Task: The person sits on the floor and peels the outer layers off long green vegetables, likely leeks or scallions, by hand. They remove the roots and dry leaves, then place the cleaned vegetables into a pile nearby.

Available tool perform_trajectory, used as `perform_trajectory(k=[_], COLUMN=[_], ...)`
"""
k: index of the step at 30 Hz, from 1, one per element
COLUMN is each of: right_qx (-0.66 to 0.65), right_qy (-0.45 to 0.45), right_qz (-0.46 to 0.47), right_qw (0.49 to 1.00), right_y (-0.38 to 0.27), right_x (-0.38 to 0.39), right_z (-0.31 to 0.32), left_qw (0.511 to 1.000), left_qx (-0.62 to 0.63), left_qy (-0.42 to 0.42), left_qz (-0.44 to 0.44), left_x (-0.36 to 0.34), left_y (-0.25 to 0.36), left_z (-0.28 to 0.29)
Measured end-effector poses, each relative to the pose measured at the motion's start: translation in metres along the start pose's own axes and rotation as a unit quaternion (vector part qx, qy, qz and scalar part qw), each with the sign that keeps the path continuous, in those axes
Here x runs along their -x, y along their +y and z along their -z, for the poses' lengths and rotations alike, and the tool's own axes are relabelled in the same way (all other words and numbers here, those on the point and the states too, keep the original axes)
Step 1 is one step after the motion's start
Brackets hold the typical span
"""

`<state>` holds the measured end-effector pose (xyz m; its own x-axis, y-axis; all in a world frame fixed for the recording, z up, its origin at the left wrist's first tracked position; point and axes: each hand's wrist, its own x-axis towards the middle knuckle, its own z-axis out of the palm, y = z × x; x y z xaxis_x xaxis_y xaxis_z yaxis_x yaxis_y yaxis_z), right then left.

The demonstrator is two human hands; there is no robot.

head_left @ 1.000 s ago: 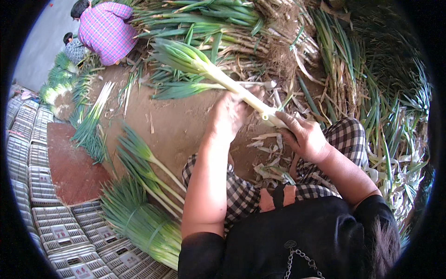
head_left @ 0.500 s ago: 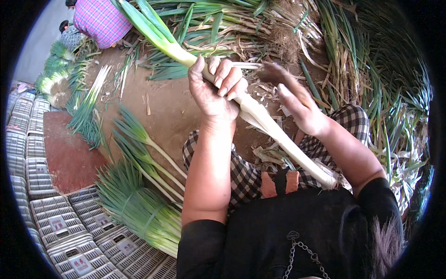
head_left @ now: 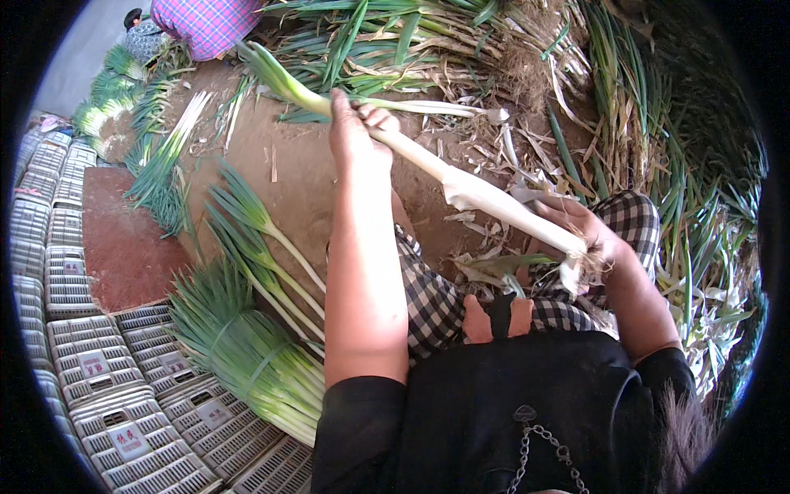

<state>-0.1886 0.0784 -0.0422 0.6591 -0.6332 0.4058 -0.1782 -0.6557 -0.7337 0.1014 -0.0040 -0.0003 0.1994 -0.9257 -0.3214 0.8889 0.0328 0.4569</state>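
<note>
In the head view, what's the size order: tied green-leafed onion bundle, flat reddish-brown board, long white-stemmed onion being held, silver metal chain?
Largest: tied onion bundle
Middle: reddish-brown board and held onion, too close in area to rank
Smallest: metal chain

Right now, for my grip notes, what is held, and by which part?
The left hand grips a large green onion where leaves meet white stalk; the right hand is at the root end, its hold unclear.
</note>
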Motion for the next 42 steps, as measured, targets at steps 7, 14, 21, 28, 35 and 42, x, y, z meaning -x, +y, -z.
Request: perform_trajectory(k=[7, 14, 21, 28, 35, 42], right_qx=[-0.216, -0.212, -0.018, 0.405, -0.033, -0.194], right_qy=[-0.145, -0.05, 0.366, 0.23, 0.094, -0.045], right_qz=[-0.419, -0.588, -0.627, -0.419, -0.246, -0.491], right_qw=[0.87, 0.779, 0.687, 0.78, 0.964, 0.848], right_y=[-0.078, -0.119, -0.11, -0.074, -0.065, -0.068], right_x=[0.043, 0.141, 0.406, 0.211, -0.014, 0.044], right_z=[0.063, 0.124, 0.273, 0.171, 0.013, -0.009], left_qw=[0.995, 0.978, 0.95, 0.948, 0.967, 0.911], left_qx=[-0.058, -0.096, -0.135, -0.149, -0.08, -0.245], left_qy=[0.084, 0.179, 0.252, 0.204, 0.202, 0.219], left_qz=[-0.004, -0.053, -0.123, -0.194, -0.136, -0.249], left_x=[-0.006, -0.04, -0.049, -0.026, -0.035, -0.031], left_y=[-0.013, 0.017, 0.065, 0.02, -0.015, -0.043], left_z=[0.015, 0.045, 0.081, 0.021, 0.038, 0.04])
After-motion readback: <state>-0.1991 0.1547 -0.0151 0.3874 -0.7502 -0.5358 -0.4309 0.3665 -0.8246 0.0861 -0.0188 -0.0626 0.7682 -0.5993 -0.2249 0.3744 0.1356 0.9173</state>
